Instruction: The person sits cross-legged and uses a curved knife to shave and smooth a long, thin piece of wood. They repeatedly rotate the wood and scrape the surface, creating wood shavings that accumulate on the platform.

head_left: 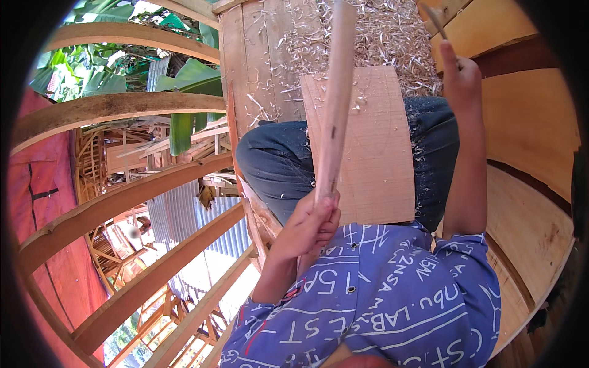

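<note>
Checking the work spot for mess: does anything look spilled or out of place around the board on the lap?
Pale wood shavings lie heaped beyond the flat board, with stray curls on the trousers. The left hand grips a long wooden stick; the right hand is raised. Nothing looks broken.

I see curved wooden ribs [116, 205] arching across the left, a red tarp [37, 184] behind them, green banana leaves [184, 92] in sunlight, and pale wood shavings [392, 30] littering plank flooring [257, 55].
</note>
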### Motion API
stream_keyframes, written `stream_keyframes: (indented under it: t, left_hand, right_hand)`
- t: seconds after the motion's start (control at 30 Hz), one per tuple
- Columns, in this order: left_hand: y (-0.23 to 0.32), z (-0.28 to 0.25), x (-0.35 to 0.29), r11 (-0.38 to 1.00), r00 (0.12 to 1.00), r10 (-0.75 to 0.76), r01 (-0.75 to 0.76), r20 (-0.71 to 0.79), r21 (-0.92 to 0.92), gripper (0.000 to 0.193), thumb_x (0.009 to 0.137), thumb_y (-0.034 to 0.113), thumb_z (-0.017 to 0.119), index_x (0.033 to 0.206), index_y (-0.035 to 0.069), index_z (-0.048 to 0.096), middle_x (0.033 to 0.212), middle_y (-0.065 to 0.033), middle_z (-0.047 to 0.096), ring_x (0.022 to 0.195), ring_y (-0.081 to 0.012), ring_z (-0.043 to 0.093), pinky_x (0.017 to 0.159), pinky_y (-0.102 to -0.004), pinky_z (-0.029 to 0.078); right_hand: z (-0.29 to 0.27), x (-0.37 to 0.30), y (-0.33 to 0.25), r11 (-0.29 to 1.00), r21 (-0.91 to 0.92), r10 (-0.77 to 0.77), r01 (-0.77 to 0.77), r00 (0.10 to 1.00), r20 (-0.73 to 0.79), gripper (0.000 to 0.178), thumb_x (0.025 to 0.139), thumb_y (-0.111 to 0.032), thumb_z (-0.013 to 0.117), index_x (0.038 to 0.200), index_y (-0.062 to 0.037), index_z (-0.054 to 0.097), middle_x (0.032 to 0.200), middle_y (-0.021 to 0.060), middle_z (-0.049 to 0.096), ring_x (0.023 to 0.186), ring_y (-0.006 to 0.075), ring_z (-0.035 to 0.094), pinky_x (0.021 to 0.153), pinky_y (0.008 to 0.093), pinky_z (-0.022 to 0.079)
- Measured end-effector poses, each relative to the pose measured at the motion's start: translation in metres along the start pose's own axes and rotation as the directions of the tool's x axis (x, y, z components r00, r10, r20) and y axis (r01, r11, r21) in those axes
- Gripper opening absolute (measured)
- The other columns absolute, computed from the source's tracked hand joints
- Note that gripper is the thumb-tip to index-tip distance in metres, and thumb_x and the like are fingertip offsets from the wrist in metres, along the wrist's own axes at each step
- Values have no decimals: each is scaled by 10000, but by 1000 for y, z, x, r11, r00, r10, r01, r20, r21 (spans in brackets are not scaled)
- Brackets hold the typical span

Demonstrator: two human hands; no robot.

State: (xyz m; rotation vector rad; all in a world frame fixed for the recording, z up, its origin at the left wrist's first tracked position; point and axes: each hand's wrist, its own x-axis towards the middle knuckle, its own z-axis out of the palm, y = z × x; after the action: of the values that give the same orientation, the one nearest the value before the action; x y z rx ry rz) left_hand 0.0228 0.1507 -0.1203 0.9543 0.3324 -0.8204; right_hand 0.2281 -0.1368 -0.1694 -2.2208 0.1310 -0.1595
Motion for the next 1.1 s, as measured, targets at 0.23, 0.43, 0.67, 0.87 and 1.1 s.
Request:
stream_keyframes:
  t: [0.23, 0.43, 0.67, 0.87, 1.1]
  left_hand:
    - [14, -7, 1, 992, 994, 61, -51, 86, -117, 364, 985, 458, 382, 896, 106, 356, 559, 40, 270, 434, -35, 223, 366, -198, 180]
    - [10, -2, 5, 998, 998, 66, -66, 9, -2, 301, 994, 396, 405, 928, 106, 354, 579, 30, 298, 450, -37, 235, 386, -197, 184]
    - [10, -8, 7, 995, 995, 96, -95, 9, -42, 281, 988, 384, 429, 964, 112, 363, 593, 34, 295, 470, -38, 249, 396, -200, 198]
    - [-5, 3, 2, 1000, 1000, -16, 16, -17, 12, 347, 967, 456, 432, 933, 118, 362, 557, 46, 255, 424, -41, 233, 366, -202, 180]
    - [13, -13, 8, 991, 997, 63, -56, 54, -121, 308, 995, 421, 380, 928, 121, 362, 575, 40, 276, 439, -31, 217, 378, -194, 186]
  right_hand:
    - [49, -101, -68, 892, -100, -383, 441, 854, 352, 754, 699, -768, 541, 583, -24, 575, 513, 161, 542, 521, 317, 611, 488, 398, 482]
    - [50, -73, -54, 818, -244, -451, 521, 844, 290, 777, 617, -810, 565, 535, -37, 552, 504, 135, 537, 495, 301, 599, 450, 376, 465]
    - [54, -41, -57, 788, -291, -509, 543, 840, 190, 806, 639, -830, 529, 521, -32, 536, 480, 121, 514, 468, 285, 580, 448, 357, 450]
    - [16, 37, 1, 982, -152, 109, -112, 994, -29, 790, 811, -724, 472, 551, 23, 489, 484, 85, 412, 498, 188, 419, 495, 367, 386]
    - [45, -66, -62, 939, -141, -265, 314, 921, 286, 777, 720, -763, 536, 556, -5, 582, 487, 143, 536, 497, 327, 589, 508, 410, 472]
